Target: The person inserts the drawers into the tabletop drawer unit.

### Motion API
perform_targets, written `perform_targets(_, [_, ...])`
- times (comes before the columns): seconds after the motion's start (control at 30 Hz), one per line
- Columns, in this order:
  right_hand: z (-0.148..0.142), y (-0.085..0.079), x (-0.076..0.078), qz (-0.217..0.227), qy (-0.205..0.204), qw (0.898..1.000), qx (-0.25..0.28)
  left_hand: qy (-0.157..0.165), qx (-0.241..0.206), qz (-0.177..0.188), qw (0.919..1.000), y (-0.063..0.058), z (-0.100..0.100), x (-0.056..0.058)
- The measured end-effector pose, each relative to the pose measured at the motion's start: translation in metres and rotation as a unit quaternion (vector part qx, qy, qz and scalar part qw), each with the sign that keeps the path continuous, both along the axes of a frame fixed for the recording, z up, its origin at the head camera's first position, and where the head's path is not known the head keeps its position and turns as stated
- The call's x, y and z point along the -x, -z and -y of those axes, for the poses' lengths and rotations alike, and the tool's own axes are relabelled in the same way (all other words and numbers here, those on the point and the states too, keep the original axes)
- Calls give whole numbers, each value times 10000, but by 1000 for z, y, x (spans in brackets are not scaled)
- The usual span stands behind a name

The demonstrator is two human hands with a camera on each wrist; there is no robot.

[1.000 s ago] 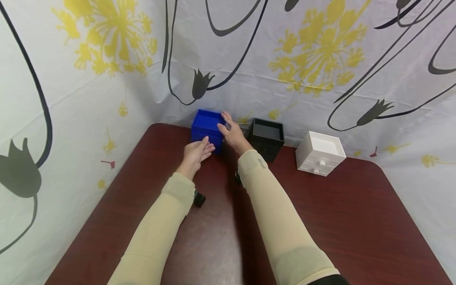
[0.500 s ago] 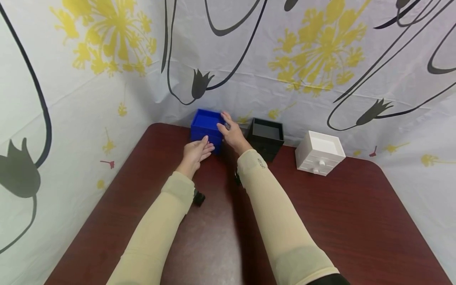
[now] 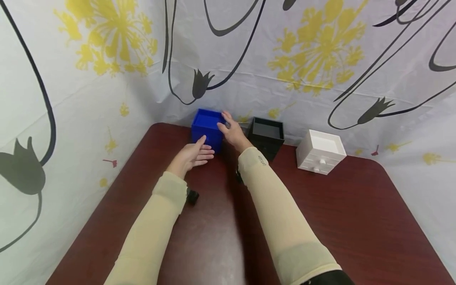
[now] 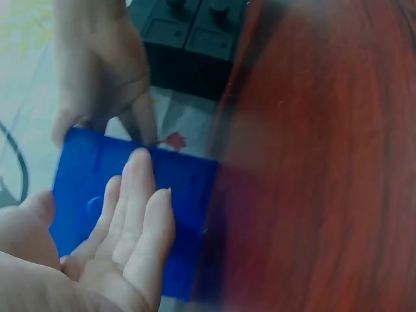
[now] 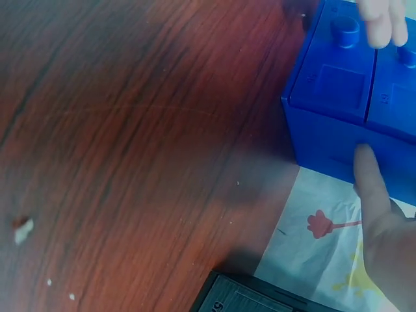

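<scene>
A small blue two-drawer box (image 3: 207, 119) stands at the back left of the table. Its drawer fronts carry round knobs (image 5: 345, 31). My right hand (image 3: 233, 133) rests against the box's right side, with a straight finger (image 5: 369, 172) touching that wall in the right wrist view. In front of the drawers my left hand (image 3: 192, 156) is held with its fingers extended and palm turned inward, holding nothing. The left wrist view shows those fingers (image 4: 133, 221) before the blue front; whether they touch it I cannot tell.
To the right of the blue box stands a black drawer box (image 3: 266, 136), and further right a white one (image 3: 320, 152) with round knobs. A patterned white cloth (image 3: 228, 59) hangs close behind them. The dark red wooden table (image 3: 320, 221) has rounded back corners.
My left hand has drawn slightly left and back from the blue box, and its fingers are more spread. The right hand and the boxes stay in place.
</scene>
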State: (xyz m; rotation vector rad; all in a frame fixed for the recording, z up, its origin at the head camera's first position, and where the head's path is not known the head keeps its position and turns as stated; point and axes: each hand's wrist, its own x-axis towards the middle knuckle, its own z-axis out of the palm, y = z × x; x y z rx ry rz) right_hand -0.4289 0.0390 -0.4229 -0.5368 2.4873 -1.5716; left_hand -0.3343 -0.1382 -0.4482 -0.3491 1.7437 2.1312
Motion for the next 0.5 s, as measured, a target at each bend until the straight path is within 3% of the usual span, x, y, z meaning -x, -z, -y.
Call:
perform_targets(0.1, [-5, 0, 3, -407, 38, 9982, -450, 308, 35, -335, 9990, -5, 0, -3])
perform_targets(0.27, [-8, -6, 3, -633, 160, 9936, -919, 590, -101, -1000, 9932, -17, -5, -7])
perform_targets(0.37, [-3, -13, 2, -892, 131, 9892, -1158, 389, -123, -1334, 9902, -29, -5, -6])
perform_targets(0.5, [3, -29, -2, -1339, -150, 9780, -1591, -274, 144, -1871, 9818, -50, 4, 0])
